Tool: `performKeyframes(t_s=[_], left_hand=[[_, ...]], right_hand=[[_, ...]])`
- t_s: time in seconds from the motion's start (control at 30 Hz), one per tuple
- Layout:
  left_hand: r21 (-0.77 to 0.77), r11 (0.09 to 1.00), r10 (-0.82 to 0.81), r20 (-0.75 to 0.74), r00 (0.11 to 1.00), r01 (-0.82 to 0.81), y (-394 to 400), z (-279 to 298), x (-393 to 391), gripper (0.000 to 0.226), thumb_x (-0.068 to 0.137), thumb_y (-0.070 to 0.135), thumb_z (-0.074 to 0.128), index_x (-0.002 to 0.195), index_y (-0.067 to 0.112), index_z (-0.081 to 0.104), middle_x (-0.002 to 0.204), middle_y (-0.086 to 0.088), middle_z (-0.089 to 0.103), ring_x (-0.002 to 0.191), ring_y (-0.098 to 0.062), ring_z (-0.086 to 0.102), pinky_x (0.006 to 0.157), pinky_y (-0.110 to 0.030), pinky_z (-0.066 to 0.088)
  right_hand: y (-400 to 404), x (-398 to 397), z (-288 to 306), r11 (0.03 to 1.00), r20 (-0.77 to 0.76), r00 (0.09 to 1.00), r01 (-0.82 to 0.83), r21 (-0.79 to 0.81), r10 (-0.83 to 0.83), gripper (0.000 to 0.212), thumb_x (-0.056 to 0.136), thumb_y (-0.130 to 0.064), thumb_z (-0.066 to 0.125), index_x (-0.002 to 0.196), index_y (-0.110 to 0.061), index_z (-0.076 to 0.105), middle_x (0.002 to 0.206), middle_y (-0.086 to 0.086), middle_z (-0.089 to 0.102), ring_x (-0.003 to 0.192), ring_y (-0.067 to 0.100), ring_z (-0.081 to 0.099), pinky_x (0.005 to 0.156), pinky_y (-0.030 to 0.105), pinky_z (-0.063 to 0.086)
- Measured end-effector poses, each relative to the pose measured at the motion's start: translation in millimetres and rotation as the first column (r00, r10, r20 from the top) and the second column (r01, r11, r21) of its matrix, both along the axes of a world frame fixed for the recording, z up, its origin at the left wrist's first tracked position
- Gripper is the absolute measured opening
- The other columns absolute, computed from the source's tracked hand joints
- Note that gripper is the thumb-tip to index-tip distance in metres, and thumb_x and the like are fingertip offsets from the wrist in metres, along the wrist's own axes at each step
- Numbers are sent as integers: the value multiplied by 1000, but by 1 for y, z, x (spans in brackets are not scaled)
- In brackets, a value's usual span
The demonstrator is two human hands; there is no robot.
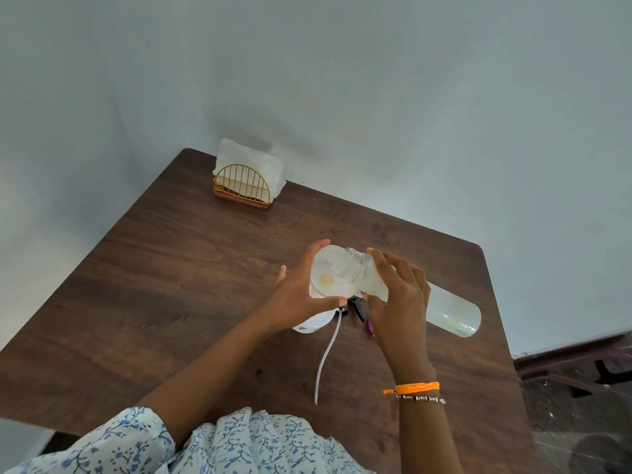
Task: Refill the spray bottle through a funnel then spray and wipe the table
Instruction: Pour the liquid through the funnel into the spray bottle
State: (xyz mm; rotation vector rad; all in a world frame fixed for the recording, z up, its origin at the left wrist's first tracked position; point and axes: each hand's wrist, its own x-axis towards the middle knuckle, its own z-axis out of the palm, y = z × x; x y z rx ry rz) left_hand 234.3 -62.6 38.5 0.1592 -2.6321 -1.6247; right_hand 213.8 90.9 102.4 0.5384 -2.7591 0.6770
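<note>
Spillage threatens: right hand (398, 295) grips the tilted bottle (448, 309) over the funnel (326, 273), which left hand (297, 292) pinches; overpouring floods the table (171, 268).

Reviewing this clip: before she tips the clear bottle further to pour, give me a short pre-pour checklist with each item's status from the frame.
1. Funnel steadied by left hand: ok.
2. Clear bottle gripped by right hand: ok.
3. Bottle mouth over the funnel bowl: ok.
4. Spray head with dip tube removed, lying on table: ok.
5. Funnel stem seated in spray bottle neck: cannot tell, hidden.
6. Napkins ready for wiping: ok.
</note>
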Motion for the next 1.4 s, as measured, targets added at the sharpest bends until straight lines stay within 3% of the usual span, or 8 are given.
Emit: performKeyframes(t_s=[0.37, 0.83, 1.2, 1.4], left_hand=[[-3, 1000, -5, 6, 1000, 5, 0, 4, 1, 90, 73, 47, 70, 137, 43, 8, 149, 15, 21, 135, -12, 24, 114, -54, 0], [6, 1000, -8, 3, 1000, 8, 0, 1, 1, 90, 70, 50, 69, 133, 51, 5, 146, 19, 23, 133, -9, 25, 114, -55, 0], [-18, 1000, 5, 11, 1000, -5, 1, 1, -1, 91, 72, 48, 71, 137, 43, 7, 148, 15, 22, 135, -11, 24, 114, -55, 1], [-6, 1000, 1, 10, 1000, -1, 0, -2, -1, 91, 70, 50, 70, 135, 49, 5, 147, 18, 22, 133, -9, 25, 114, -58, 2]], right_hand=[[-1, 0, -1, 1000, 2, 1000, 12, -6, -12, 60, 71, -3, 75, 126, -19, 54, 127, 5, 57, 120, 28, 43, 103, 43, 34], [0, 0, 0, 1000, -3, 1000, 7, -9, -7, 60, 71, -4, 76, 125, -18, 55, 126, 5, 57, 120, 27, 43, 102, 43, 34], [0, 2, 1, 1000, -4, 1000, 0, -21, 0, 60, 71, 0, 75, 125, -17, 55, 125, 6, 58, 119, 28, 44, 101, 43, 34], [0, 2, 2, 1000, -2, 1000, 0, -14, 0, 60, 71, -2, 75, 125, -17, 55, 125, 6, 58, 120, 27, 43, 102, 42, 33]])
